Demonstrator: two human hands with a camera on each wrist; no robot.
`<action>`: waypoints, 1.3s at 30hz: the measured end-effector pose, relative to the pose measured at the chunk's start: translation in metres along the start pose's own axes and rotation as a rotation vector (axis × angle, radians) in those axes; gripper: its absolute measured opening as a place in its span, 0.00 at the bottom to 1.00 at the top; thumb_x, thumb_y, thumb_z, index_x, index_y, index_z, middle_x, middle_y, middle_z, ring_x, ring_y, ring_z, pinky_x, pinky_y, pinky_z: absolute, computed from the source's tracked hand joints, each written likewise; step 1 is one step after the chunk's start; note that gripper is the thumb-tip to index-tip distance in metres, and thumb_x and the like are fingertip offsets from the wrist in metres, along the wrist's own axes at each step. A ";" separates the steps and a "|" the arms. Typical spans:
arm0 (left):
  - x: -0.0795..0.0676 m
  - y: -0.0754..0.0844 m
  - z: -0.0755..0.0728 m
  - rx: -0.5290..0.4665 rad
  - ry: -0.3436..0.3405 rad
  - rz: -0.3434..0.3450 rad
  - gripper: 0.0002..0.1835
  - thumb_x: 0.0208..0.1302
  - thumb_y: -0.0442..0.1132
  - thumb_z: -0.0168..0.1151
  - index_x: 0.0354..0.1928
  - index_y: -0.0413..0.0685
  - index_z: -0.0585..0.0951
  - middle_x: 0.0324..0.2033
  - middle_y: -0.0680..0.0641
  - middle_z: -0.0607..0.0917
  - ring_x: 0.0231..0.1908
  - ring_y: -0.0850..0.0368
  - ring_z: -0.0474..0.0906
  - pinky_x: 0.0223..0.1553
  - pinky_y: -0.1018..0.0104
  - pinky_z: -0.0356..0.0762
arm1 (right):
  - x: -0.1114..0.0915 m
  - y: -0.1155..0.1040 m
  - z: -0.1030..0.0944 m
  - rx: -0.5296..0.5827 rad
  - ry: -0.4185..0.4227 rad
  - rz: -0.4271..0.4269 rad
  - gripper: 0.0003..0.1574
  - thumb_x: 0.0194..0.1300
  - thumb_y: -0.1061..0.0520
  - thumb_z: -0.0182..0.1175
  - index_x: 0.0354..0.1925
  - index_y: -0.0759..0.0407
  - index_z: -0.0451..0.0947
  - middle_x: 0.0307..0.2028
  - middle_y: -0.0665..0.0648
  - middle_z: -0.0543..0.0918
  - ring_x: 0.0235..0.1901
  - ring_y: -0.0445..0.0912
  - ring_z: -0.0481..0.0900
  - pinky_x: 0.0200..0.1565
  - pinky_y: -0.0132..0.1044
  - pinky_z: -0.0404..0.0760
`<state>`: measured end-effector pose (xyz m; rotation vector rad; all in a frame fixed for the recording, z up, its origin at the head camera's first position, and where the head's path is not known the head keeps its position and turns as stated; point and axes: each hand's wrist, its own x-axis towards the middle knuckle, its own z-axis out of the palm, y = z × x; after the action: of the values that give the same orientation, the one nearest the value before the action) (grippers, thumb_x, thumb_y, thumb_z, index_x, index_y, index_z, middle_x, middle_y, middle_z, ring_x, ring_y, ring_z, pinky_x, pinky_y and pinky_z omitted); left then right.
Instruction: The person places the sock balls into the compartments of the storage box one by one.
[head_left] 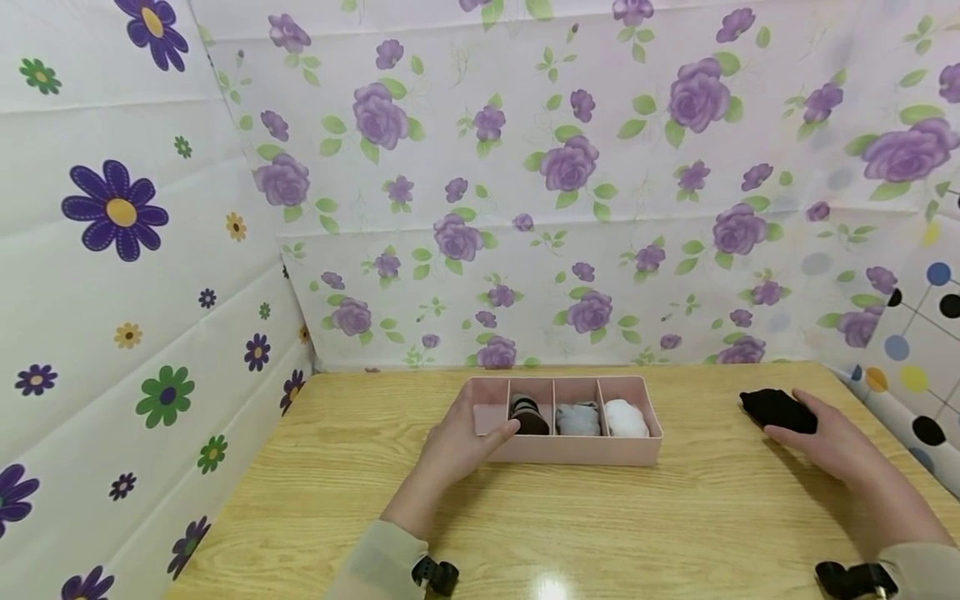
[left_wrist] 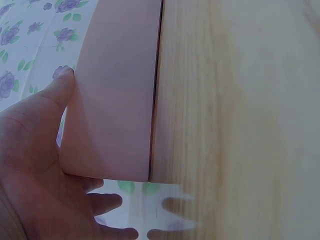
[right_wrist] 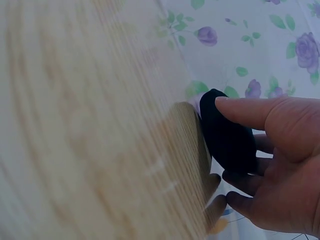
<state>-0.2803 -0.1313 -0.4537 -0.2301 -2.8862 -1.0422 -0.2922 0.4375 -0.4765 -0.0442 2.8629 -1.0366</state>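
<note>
A pink divided box point(head_left: 573, 451) sits on the table with several compartments in a row. My left hand point(head_left: 459, 437) holds its left end, thumb along the front rim and fingers by the end wall. In the left wrist view, the fingers stretch past the box's end. Inside are a dark balled-up sock with grey stripes point(head_left: 529, 415), a grey one point(head_left: 578, 419) and a white one point(head_left: 626, 418); the leftmost compartment holds nothing visible. Off to the right, my right hand point(head_left: 840, 433) pinches a black balled-up sock point(head_left: 780, 410) between thumb and fingers, close over the table.
The wood-grain table point(head_left: 600, 525) reaches back to a wall covering with purple flowers point(head_left: 457, 237). A daisy-printed sheet point(head_left: 120, 212) stands along the left side, and a dotted one point(head_left: 915, 379) borders the right.
</note>
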 end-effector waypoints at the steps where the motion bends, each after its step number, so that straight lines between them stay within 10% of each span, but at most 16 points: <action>1: 0.000 0.000 0.000 -0.004 -0.001 0.000 0.66 0.70 0.78 0.63 0.90 0.41 0.47 0.85 0.36 0.60 0.77 0.31 0.69 0.73 0.30 0.70 | 0.000 0.000 0.000 -0.010 0.001 0.000 0.72 0.82 0.32 0.60 0.84 0.78 0.30 0.77 0.93 0.40 0.72 0.91 0.44 0.64 0.87 0.57; 39: 0.001 -0.005 -0.003 -0.040 -0.030 0.013 0.69 0.67 0.76 0.68 0.90 0.41 0.45 0.86 0.35 0.58 0.76 0.30 0.69 0.73 0.32 0.70 | -0.001 -0.024 0.001 -0.079 0.065 0.072 0.61 0.84 0.30 0.55 0.80 0.81 0.53 0.72 0.91 0.58 0.66 0.88 0.62 0.61 0.80 0.69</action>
<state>-0.2816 -0.1367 -0.4548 -0.2692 -2.8880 -1.1051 -0.2917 0.4183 -0.4615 0.0885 2.9387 -0.9279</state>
